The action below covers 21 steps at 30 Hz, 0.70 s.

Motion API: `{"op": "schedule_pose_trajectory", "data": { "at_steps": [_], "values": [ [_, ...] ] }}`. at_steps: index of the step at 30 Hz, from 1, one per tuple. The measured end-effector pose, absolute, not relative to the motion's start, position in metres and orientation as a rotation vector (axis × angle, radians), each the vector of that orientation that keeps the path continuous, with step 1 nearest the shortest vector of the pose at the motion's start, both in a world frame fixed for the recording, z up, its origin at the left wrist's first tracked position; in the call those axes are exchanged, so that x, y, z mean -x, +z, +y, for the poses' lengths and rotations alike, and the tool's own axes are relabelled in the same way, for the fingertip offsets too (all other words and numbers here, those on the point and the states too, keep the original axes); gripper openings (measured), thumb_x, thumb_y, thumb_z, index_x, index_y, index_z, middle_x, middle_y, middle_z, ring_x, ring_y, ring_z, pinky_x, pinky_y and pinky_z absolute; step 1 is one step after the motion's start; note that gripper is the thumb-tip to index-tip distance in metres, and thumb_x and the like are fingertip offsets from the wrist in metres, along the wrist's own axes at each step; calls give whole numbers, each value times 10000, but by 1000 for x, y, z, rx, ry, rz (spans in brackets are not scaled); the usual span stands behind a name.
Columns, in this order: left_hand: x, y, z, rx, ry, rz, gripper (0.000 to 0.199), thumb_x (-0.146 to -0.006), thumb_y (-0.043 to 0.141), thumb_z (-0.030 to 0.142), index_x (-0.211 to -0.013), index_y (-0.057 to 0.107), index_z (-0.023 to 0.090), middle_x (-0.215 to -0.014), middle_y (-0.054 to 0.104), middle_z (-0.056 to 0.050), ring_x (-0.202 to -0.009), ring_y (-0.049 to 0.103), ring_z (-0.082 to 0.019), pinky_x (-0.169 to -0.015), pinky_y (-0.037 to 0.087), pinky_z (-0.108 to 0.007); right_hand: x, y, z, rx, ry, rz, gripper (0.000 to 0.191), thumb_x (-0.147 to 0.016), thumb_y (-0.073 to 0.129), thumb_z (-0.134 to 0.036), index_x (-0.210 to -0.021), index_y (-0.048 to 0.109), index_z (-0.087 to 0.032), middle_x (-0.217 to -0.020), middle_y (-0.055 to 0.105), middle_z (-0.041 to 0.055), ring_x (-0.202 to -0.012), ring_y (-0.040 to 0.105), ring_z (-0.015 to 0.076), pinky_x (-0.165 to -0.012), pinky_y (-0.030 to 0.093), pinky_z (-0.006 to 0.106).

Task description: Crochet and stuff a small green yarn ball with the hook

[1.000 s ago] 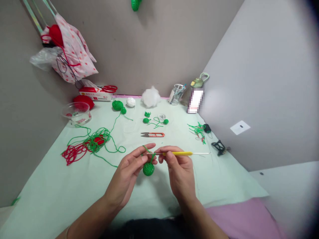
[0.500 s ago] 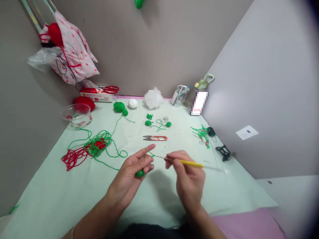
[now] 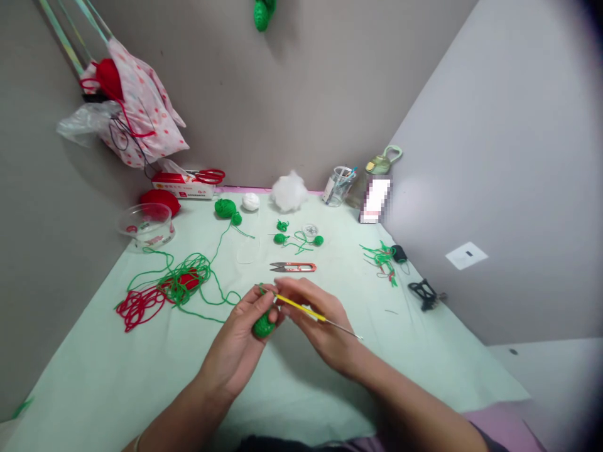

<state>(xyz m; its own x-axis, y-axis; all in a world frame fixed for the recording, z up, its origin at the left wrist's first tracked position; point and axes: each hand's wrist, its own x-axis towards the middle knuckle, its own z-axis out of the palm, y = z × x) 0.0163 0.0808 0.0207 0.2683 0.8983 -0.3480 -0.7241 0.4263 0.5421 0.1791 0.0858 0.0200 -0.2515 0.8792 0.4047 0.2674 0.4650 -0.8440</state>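
Note:
My left hand [image 3: 238,339] is closed around a small green crocheted piece [image 3: 264,324], whose rounded end shows below the fingers. Between thumb and forefinger at its top is a bit of green yarn. A crochet hook with a yellow handle [image 3: 301,306] lies across my right hand [image 3: 318,320], its free metal end pointing right and down. The right fingers touch the left fingertips, and the hook's working tip is hidden there. Just beyond both hands lie orange-handled thread snips [image 3: 293,267]. Green yarn [image 3: 202,311] runs from the left hand to a loose tangle.
Tangled green and red yarn [image 3: 141,307] lies left, before a clear plastic tub [image 3: 151,235]. White stuffing [image 3: 289,191], a green yarn ball [image 3: 225,208] and a pen cup [image 3: 336,188] stand at the back. Yarn scraps [image 3: 379,257] and a black clip-like stand [image 3: 424,294] lie right.
My right hand has moved left to meet the left hand. The hook has swung from nearly level to slanting down rightward. More of the green piece shows.

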Motion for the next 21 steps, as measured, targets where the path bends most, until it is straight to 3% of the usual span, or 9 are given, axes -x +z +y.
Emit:
{"op": "schedule_pose_trajectory", "data": {
  "at_steps": [2, 5, 10, 15, 17, 21],
  "values": [
    [-7, 26, 89, -248, 1167, 709, 80, -810, 824, 142, -844, 751, 147, -953, 709, -20, -634, 570, -40, -713, 571, -184, -194, 8, 111, 1095, 497, -2016, 425, -1020, 489, -162, -1433, 543, -245, -1068, 720, 81, -948, 676, 194, -862, 570, 371],
    [12, 39, 101, -195, 1230, 776, 80, -883, 711, 76, -836, 751, 128, -1009, 733, -61, -770, 680, -102, -763, 622, -223, -210, -10, 147, 1491, 123, -2383, 413, -1001, 419, -95, -1391, 543, -155, -1173, 683, 162, -1091, 615, 272, -930, 531, 446],
    [40, 72, 112, -253, 1370, 734, 206, -963, 596, 131, -802, 723, 152, -979, 742, -56, -906, 730, -175, -919, 646, -385, -209, -26, 167, 1588, 139, -2492, 276, -1012, 414, -105, -1174, 637, -117, -1075, 650, 178, -1020, 578, 293, -932, 491, 447],
    [47, 97, 113, -290, 1492, 695, 338, -1026, 435, 135, -779, 665, 147, -937, 724, -60, -880, 730, -166, -835, 665, -340, -207, -22, 168, 1677, 263, -2397, 285, -1028, 373, -138, -1063, 648, -70, -1099, 610, 226, -990, 572, 290, -891, 470, 428],
    [46, 101, 113, -286, 1523, 674, 351, -1036, 407, 129, -787, 653, 139, -913, 721, -59, -856, 726, -165, -816, 666, -335, -210, -13, 166, 1684, 370, -2344, 281, -1024, 378, -137, -1068, 650, -79, -1086, 623, 197, -901, 594, 241, -813, 483, 372],
    [43, 100, 113, -292, 1501, 666, 286, -1029, 464, 138, -812, 651, 152, -915, 723, -44, -859, 723, -164, -838, 661, -311, -206, 17, 153, 1439, 747, -2300, 314, -1063, 364, -244, -1122, 667, -182, -882, 665, 22, -732, 587, 129, -684, 467, 241]
  ]
}}
